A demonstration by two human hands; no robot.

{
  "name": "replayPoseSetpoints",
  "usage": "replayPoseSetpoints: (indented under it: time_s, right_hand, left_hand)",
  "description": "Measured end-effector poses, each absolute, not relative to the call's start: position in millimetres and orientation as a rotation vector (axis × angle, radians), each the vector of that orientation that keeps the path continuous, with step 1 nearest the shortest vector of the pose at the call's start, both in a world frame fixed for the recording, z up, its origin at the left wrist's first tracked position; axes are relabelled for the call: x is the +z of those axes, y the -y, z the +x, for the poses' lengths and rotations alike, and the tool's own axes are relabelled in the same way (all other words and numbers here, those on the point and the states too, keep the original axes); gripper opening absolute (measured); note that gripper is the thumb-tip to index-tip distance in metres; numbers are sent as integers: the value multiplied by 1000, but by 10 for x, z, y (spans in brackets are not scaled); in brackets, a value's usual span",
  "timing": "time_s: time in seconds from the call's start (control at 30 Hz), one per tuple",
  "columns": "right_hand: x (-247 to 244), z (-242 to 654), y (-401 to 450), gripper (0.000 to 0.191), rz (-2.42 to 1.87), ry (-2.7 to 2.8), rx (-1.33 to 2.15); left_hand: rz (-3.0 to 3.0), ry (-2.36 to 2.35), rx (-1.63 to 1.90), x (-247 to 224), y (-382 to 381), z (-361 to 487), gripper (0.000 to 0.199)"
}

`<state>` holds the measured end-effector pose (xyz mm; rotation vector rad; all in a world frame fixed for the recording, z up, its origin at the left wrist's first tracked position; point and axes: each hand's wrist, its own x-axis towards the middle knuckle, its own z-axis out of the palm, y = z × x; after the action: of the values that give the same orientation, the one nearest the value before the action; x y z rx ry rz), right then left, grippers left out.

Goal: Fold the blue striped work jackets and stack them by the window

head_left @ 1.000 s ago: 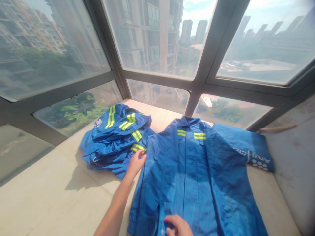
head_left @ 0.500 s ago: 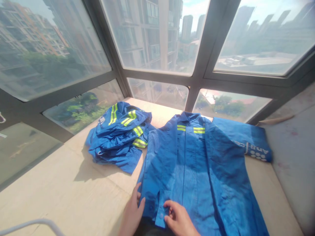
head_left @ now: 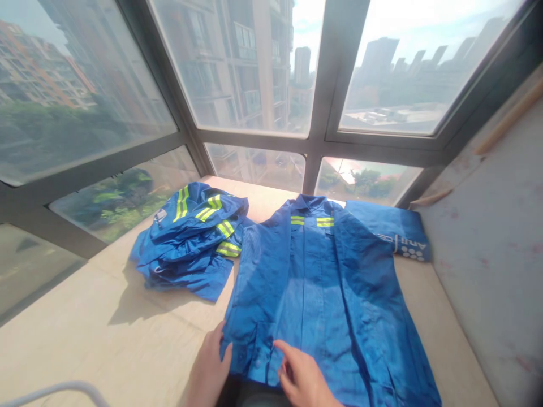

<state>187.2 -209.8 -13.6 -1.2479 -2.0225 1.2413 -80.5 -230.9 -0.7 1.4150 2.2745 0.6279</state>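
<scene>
A blue work jacket (head_left: 314,294) with yellow-grey reflective strips lies front side up, collar away from me, sleeves folded in over its front. My left hand (head_left: 210,362) rests at its lower left edge, thumb apart from the fingers; some fingertips are hidden by the cloth. Over the sleeve cuff (head_left: 263,353) near the hem is my right hand (head_left: 305,376), index finger stretched out onto the fabric and the other fingers curled. Neither hand shows cloth pinched in it.
Left of the jacket sits a crumpled heap of blue clothing (head_left: 186,243) with reflective strips. A folded blue piece with white lettering (head_left: 386,223) lies at the back right. Windows border the pale surface (head_left: 139,350); a grey-white cable (head_left: 63,387) curves at the lower left.
The cuff that jutted down beside my right hand now lies flatter and higher on the jacket. My right index finger has straightened. The whole view has shifted somewhat to the right.
</scene>
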Motion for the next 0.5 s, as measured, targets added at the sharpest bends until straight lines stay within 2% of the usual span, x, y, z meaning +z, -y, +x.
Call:
replayPoseSetpoints:
  time_s: [0.1,0.2,0.4,0.5]
  right_hand:
    - [-86,2358,2003,42,-1378,1850,1125]
    - [-161,3110,1928,43,-1639,1642,987]
    - [-591,4472,2103,74,-2055,1363,466]
    - [-736,4695,2223,81,-2111,1225,565]
  left_hand:
    - [1412,-2320,620,-34,2318,-840,61]
    - [1291,-2278,651,-54,2310,-879,62]
    - [1105,-2108,776,-71,2215,-851,54]
    - [1089,-2113,856,-45,2192,-762,50]
